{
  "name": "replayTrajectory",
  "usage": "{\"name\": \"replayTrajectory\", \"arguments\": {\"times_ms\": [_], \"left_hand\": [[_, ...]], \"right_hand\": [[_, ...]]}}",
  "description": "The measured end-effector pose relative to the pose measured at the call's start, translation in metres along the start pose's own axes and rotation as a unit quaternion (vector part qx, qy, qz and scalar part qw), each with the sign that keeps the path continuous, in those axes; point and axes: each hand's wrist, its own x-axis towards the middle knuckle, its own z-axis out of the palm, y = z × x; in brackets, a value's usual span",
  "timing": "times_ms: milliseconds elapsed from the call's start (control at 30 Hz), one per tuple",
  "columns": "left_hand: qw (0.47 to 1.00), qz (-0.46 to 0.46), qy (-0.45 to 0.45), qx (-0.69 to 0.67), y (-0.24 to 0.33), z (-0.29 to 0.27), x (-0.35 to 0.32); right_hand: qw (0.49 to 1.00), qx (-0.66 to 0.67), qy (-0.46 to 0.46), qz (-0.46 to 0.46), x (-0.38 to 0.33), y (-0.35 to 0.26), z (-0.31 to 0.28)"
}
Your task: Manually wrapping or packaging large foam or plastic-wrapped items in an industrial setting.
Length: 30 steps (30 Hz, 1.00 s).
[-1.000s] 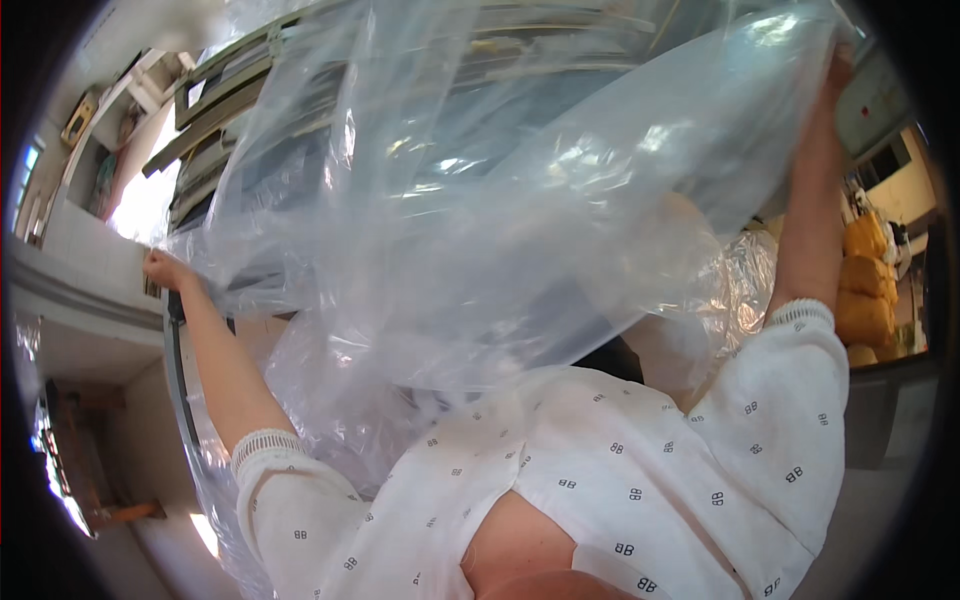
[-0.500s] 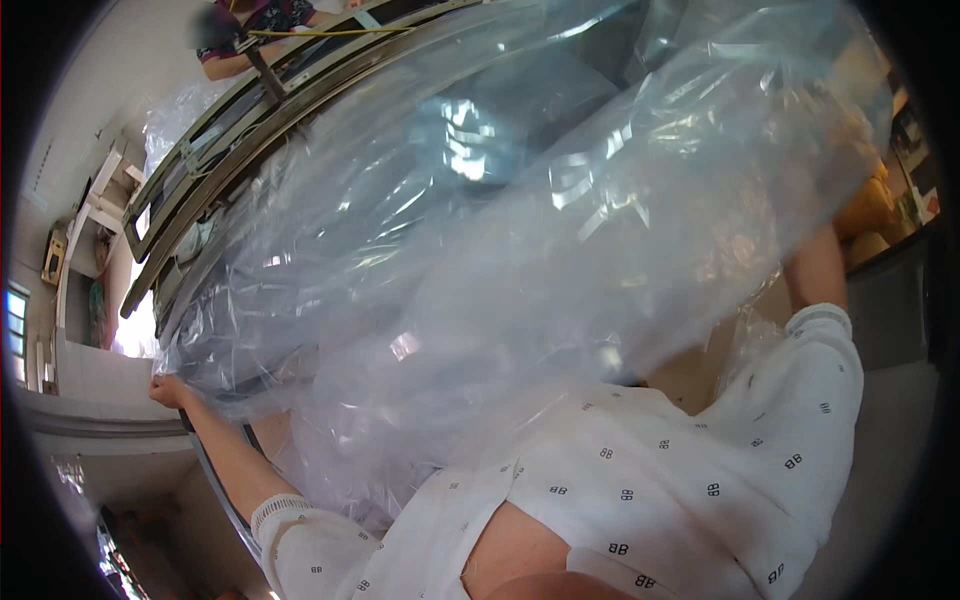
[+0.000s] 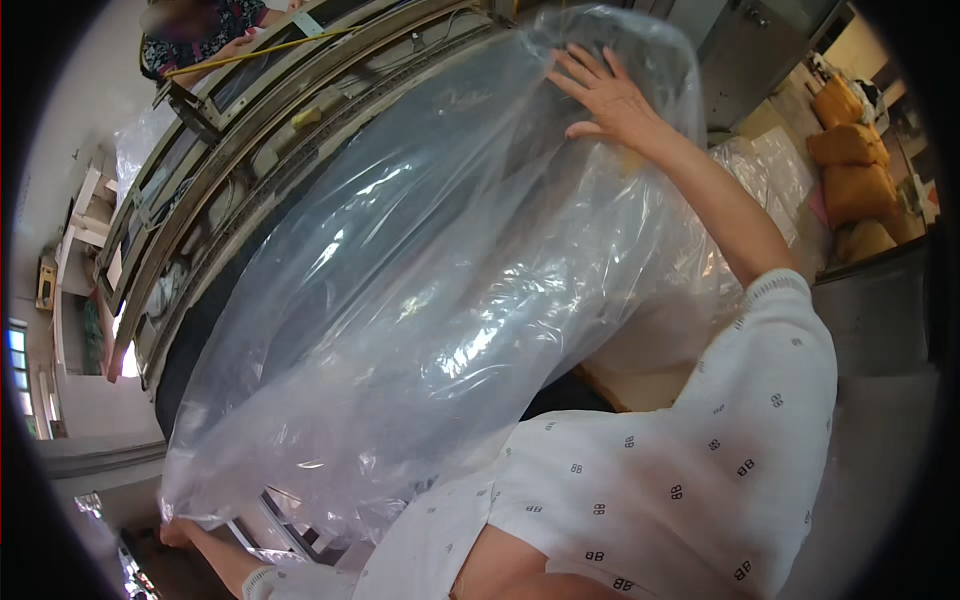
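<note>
Now we're swinging the big clear plastic bag down across the long metal machine frame. Right hand, fingers spread, is pressing flat on its top; left hand is pinching the bottom edge, lower than before.

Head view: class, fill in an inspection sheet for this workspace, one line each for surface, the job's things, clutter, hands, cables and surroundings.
Surface: long metal-framed machine running slantwise behind the bag; its top is partly hidden.
Job's things: big clear plastic bag, puffed out, stretched between both hands.
Clutter: more clear plastic heaped at the right; orange sacks beyond it.
Hands: right hand lies flat, fingers spread, on the bag's upper end; left hand is at the bag's lower corner, grip unclear.
Cables: yellow cord along the machine's top.
Surroundings: another person at the machine's far end; window at the left.
</note>
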Motion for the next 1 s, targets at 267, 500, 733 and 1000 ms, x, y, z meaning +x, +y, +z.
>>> {"name": "replayTrajectory", "arguments": {"times_ms": [267, 500, 733, 1000], "left_hand": [[0.988, 0.04, -0.107, 0.106, -0.048, 0.014, 0.009], [0.98, 0.018, -0.196, 0.024, -0.034, 0.061, -0.064], [0.968, -0.027, -0.246, -0.032, -0.065, 0.061, -0.093], [0.954, -0.095, -0.268, -0.09, -0.111, 0.029, -0.104]], "right_hand": [[0.872, 0.469, -0.043, 0.13, 0.039, -0.019, 0.045], [0.895, 0.398, 0.134, 0.15, 0.038, 0.082, 0.073], [0.608, 0.731, -0.227, 0.21, 0.063, 0.084, 0.08], [0.776, 0.558, -0.102, 0.276, 0.14, 0.06, 0.136]]}}
